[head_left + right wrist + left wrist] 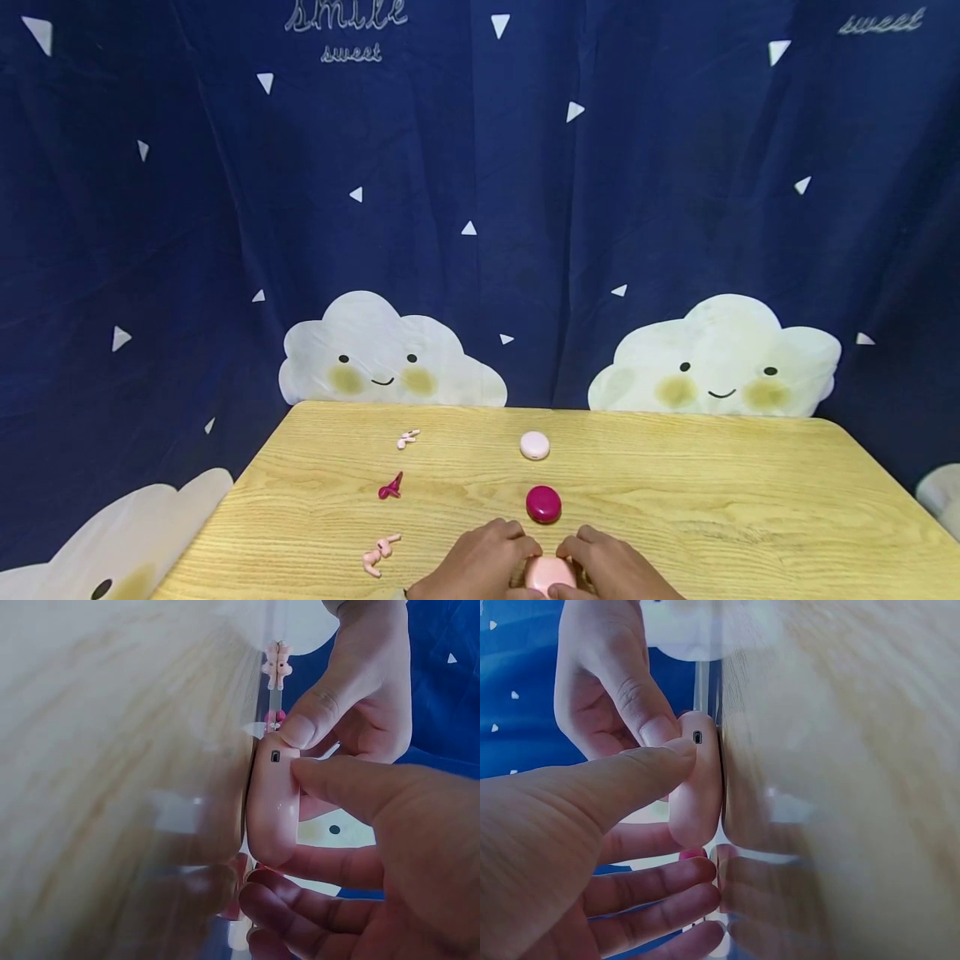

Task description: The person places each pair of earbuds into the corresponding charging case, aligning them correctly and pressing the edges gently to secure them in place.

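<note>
A light pink earbud case [550, 575] lies at the table's front, with a small charging port on its near side. My left hand [483, 562] grips it from the left, thumb [656, 769] against the port side and index finger around the back. From the right my right hand [615, 567] holds the same case, its thumb [330, 776] beside the port. In the right wrist view the case [271, 806] rests close on the glossy tabletop, its lid down. The other fingers of each hand curve behind it.
Behind the hands sit a magenta case [543, 505] and a paler pink case [535, 445]. To the left lie light pink earbuds [382, 553], magenta earbuds [391, 486] and pale earbuds [408, 439]. A blue curtain [420, 208] hangs beyond the wooden table [712, 500].
</note>
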`<state>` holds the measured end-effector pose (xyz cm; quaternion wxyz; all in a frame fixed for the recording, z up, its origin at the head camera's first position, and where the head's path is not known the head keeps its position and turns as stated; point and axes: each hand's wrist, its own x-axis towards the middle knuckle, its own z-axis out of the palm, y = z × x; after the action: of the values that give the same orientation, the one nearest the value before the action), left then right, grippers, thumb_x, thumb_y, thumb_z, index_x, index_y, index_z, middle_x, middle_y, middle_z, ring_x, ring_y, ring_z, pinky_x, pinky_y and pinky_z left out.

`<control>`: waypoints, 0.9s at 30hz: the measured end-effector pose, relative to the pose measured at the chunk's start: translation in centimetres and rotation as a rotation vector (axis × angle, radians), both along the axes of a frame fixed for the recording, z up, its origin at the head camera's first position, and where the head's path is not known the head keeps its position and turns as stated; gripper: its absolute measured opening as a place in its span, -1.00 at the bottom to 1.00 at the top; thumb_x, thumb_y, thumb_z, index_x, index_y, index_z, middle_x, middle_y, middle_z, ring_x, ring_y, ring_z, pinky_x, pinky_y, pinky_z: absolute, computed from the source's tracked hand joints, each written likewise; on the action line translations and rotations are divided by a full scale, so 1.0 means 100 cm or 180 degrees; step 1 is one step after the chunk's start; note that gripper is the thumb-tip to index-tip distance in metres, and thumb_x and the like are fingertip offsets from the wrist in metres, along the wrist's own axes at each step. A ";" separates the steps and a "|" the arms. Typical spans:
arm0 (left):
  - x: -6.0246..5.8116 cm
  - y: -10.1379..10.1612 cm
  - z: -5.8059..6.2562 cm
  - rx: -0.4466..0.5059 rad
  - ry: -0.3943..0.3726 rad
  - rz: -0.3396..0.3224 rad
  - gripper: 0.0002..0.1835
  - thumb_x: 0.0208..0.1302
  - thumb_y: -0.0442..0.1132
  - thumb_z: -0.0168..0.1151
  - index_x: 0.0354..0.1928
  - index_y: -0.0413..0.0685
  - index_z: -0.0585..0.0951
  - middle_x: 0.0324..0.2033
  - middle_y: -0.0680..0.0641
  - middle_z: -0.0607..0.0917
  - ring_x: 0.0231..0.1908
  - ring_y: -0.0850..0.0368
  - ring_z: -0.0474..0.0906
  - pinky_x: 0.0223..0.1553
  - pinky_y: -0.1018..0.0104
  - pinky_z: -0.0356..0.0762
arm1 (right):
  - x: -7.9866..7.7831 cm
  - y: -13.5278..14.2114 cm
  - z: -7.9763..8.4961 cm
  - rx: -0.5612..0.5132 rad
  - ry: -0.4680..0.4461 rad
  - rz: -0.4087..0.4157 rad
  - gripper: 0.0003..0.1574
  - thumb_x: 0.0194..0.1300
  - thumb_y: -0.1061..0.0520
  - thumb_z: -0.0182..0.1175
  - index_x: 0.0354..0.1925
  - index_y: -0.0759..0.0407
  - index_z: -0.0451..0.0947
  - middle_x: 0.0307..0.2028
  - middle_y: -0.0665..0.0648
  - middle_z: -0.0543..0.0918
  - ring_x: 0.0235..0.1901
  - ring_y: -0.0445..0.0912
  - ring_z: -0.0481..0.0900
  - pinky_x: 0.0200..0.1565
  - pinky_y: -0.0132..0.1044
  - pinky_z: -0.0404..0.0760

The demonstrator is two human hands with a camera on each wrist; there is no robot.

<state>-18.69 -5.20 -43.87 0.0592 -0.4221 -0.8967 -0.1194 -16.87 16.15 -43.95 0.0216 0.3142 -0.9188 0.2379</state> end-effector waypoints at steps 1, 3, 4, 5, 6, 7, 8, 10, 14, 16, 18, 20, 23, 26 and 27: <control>0.000 0.000 0.000 0.0002 0.0001 0.0002 -0.54 -0.02 0.26 0.19 -0.20 0.12 0.61 -0.40 0.24 0.48 -0.41 0.44 0.31 -0.49 0.59 0.26 | 0.000 0.000 0.000 -0.0016 -0.0042 0.0004 -0.46 0.11 -0.30 0.11 -0.32 0.15 0.55 -0.53 -0.18 0.35 -0.57 -0.39 0.25 -0.56 -0.48 0.32; 0.000 0.000 0.000 0.0005 0.0007 0.0003 -0.54 -0.03 0.26 0.20 -0.19 0.13 0.61 -0.41 0.24 0.47 -0.42 0.44 0.31 -0.49 0.59 0.26 | 0.000 0.000 0.001 -0.0051 -0.0142 -0.0008 -0.46 0.11 -0.29 0.12 -0.32 0.16 0.55 -0.53 -0.17 0.35 -0.57 -0.39 0.26 -0.56 -0.48 0.33; 0.000 0.000 0.000 0.0010 0.0007 0.0000 -0.54 -0.03 0.25 0.21 -0.19 0.13 0.61 -0.41 0.24 0.47 -0.42 0.44 0.31 -0.50 0.59 0.26 | 0.000 0.000 0.001 -0.0070 -0.0190 -0.0010 -0.46 0.11 -0.29 0.12 -0.32 0.16 0.55 -0.53 -0.17 0.35 -0.57 -0.39 0.27 -0.56 -0.48 0.33; 0.000 0.000 0.000 0.0013 0.0001 -0.0001 -0.54 -0.04 0.25 0.21 -0.19 0.13 0.61 -0.41 0.24 0.47 -0.42 0.44 0.31 -0.50 0.59 0.26 | 0.000 0.000 0.001 -0.0088 -0.0250 -0.0020 -0.46 0.11 -0.29 0.12 -0.32 0.16 0.55 -0.53 -0.17 0.35 -0.57 -0.39 0.27 -0.56 -0.48 0.34; 0.000 0.000 0.000 0.0016 -0.0004 -0.0005 -0.55 -0.04 0.24 0.22 -0.19 0.13 0.61 -0.41 0.24 0.48 -0.42 0.44 0.31 -0.50 0.59 0.26 | 0.000 0.000 0.002 -0.0111 -0.0289 -0.0025 -0.47 0.11 -0.28 0.13 -0.33 0.17 0.55 -0.52 -0.17 0.36 -0.56 -0.38 0.27 -0.56 -0.48 0.34; 0.000 0.000 0.000 0.0025 -0.0008 -0.0009 -0.55 -0.04 0.24 0.22 -0.19 0.13 0.61 -0.42 0.24 0.48 -0.42 0.44 0.30 -0.51 0.59 0.25 | 0.000 -0.001 0.002 -0.0128 -0.0288 -0.0016 -0.47 0.11 -0.27 0.13 -0.33 0.17 0.55 -0.53 -0.17 0.36 -0.56 -0.38 0.28 -0.56 -0.48 0.34; 0.000 0.000 0.000 0.0036 -0.0024 -0.0013 -0.55 -0.04 0.23 0.23 -0.19 0.12 0.61 -0.42 0.24 0.48 -0.43 0.45 0.30 -0.51 0.59 0.25 | 0.000 -0.001 0.002 -0.0149 -0.0300 -0.0011 -0.48 0.11 -0.27 0.14 -0.33 0.16 0.55 -0.53 -0.17 0.36 -0.56 -0.38 0.28 -0.56 -0.48 0.34; 0.000 0.000 0.000 0.0062 -0.0057 -0.0022 -0.56 -0.04 0.22 0.23 -0.19 0.11 0.61 -0.42 0.23 0.48 -0.43 0.45 0.30 -0.51 0.60 0.25 | -0.001 -0.001 0.001 -0.0188 -0.0324 -0.0004 -0.50 0.10 -0.26 0.15 -0.33 0.15 0.55 -0.53 -0.18 0.36 -0.56 -0.38 0.29 -0.55 -0.49 0.35; -0.001 0.001 -0.001 0.0135 -0.0146 -0.0038 -0.56 -0.03 0.21 0.24 -0.20 0.10 0.60 -0.44 0.23 0.48 -0.44 0.47 0.28 -0.50 0.62 0.24 | -0.001 -0.002 0.001 -0.0291 -0.0498 -0.0020 -0.50 0.09 -0.26 0.17 -0.32 0.14 0.54 -0.53 -0.18 0.38 -0.55 -0.37 0.32 -0.54 -0.48 0.37; -0.002 0.001 -0.002 0.0170 -0.0181 -0.0036 -0.57 -0.04 0.21 0.25 -0.21 0.10 0.60 -0.45 0.23 0.47 -0.45 0.48 0.27 -0.50 0.63 0.23 | -0.002 -0.001 0.000 -0.0362 -0.0611 -0.0030 -0.51 0.08 -0.25 0.18 -0.31 0.14 0.54 -0.52 -0.17 0.39 -0.54 -0.36 0.33 -0.53 -0.47 0.37; -0.003 0.001 -0.003 0.0218 -0.0210 -0.0023 -0.57 -0.05 0.20 0.26 -0.21 0.11 0.60 -0.47 0.24 0.46 -0.46 0.49 0.26 -0.49 0.64 0.22 | -0.003 -0.001 -0.001 -0.0432 -0.0692 -0.0050 -0.53 0.07 -0.25 0.20 -0.31 0.11 0.53 -0.51 -0.17 0.41 -0.53 -0.36 0.35 -0.52 -0.46 0.38; -0.003 0.000 -0.004 0.0276 -0.0256 0.0003 -0.58 -0.07 0.19 0.29 -0.22 0.12 0.60 -0.48 0.26 0.44 -0.47 0.48 0.24 -0.49 0.63 0.21 | -0.004 0.000 -0.001 -0.0506 -0.0750 -0.0072 -0.56 0.05 -0.24 0.21 -0.32 0.08 0.51 -0.51 -0.16 0.41 -0.52 -0.35 0.35 -0.51 -0.45 0.38; -0.004 0.000 -0.005 0.0353 -0.0304 0.0051 -0.60 -0.09 0.18 0.32 -0.23 0.15 0.57 -0.51 0.26 0.40 -0.49 0.47 0.22 -0.50 0.62 0.21 | -0.005 0.000 -0.002 -0.0607 -0.0835 -0.0140 -0.60 0.02 -0.23 0.24 -0.34 0.02 0.49 -0.52 -0.15 0.42 -0.53 -0.34 0.36 -0.51 -0.45 0.38; -0.005 0.000 -0.006 0.0447 -0.0431 0.0093 -0.61 -0.11 0.14 0.34 -0.24 0.18 0.53 -0.52 0.27 0.39 -0.49 0.47 0.23 -0.49 0.61 0.22 | -0.006 0.000 -0.003 -0.0733 -0.0943 -0.0180 -0.63 0.00 -0.20 0.27 -0.36 0.00 0.47 -0.53 -0.13 0.44 -0.53 -0.31 0.36 -0.53 -0.44 0.38; -0.005 0.000 -0.007 0.0483 -0.0481 0.0105 -0.61 -0.11 0.13 0.35 -0.25 0.19 0.52 -0.52 0.27 0.39 -0.49 0.47 0.23 -0.49 0.60 0.22 | -0.006 -0.001 -0.003 -0.0769 -0.0992 -0.0204 -0.63 -0.01 -0.20 0.28 -0.36 -0.02 0.46 -0.53 -0.13 0.45 -0.53 -0.30 0.37 -0.52 -0.44 0.39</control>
<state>-19.22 -5.19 -44.54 0.0252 -0.3913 -0.8938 -0.2175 -17.45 16.08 -44.28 -0.0758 0.2393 -0.8853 0.3914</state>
